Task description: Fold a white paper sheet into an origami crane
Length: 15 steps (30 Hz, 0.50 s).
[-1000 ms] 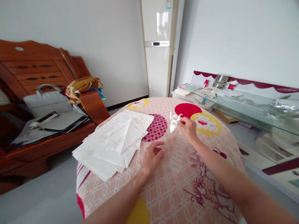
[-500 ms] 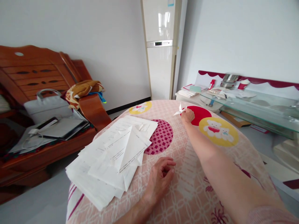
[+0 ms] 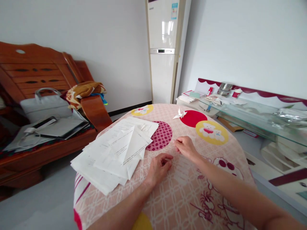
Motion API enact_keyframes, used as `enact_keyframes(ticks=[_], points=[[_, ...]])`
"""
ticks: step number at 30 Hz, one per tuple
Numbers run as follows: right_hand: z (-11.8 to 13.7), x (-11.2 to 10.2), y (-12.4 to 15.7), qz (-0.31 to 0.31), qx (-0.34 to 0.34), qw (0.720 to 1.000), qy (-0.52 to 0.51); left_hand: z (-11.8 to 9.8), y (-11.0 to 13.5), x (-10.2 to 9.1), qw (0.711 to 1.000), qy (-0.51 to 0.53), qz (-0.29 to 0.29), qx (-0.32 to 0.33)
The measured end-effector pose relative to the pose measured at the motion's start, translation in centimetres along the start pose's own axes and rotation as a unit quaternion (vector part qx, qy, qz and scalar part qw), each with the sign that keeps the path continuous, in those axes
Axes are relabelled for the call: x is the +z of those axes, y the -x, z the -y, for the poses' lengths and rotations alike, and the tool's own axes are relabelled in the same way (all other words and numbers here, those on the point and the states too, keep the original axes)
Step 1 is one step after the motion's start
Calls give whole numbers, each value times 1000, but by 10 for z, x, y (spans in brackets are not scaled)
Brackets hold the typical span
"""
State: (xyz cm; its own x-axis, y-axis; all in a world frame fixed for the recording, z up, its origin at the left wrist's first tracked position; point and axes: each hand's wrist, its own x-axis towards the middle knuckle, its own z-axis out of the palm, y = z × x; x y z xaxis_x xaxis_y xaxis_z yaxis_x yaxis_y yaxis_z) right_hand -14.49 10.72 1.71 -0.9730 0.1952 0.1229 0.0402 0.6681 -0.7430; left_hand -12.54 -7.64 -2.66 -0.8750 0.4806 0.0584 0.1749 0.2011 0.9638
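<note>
A small folded white paper figure (image 3: 179,113) stands on the far side of the round table (image 3: 192,198), at the edge of a red circle on the cloth. My right hand (image 3: 184,147) rests on the pink patterned cloth well short of it, fingers curled, nothing visible in them. My left hand (image 3: 158,166) lies on the cloth just beside it, fingers loosely bent and empty, close to the near edge of a pile of white paper sheets (image 3: 115,150).
A wooden bench (image 3: 28,105) on the left holds a grey bag (image 3: 44,107), papers and a bundled cloth. A tall white air conditioner (image 3: 164,51) stands behind the table. A glass shelf (image 3: 259,118) with small items runs along the right.
My right hand set the folded paper figure down at the far side of the table, let go of it and drew back towards me. My left hand stayed almost in place.
</note>
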Motion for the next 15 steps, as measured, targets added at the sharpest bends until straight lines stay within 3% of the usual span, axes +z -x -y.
enact_keyframes(ticks=[3,6,11,15], points=[[-6,3,25,48,43,990,-123,-3,-1,-3,1000,-6,-7,6],[-16,6,26,28,93,981,-166,-5,1,-9,998,-51,-21,26],[-31,12,20,15,82,979,-184,-7,5,-14,989,-133,-37,51],[-38,11,23,20,56,979,-194,-10,-2,-28,947,-274,-122,117]])
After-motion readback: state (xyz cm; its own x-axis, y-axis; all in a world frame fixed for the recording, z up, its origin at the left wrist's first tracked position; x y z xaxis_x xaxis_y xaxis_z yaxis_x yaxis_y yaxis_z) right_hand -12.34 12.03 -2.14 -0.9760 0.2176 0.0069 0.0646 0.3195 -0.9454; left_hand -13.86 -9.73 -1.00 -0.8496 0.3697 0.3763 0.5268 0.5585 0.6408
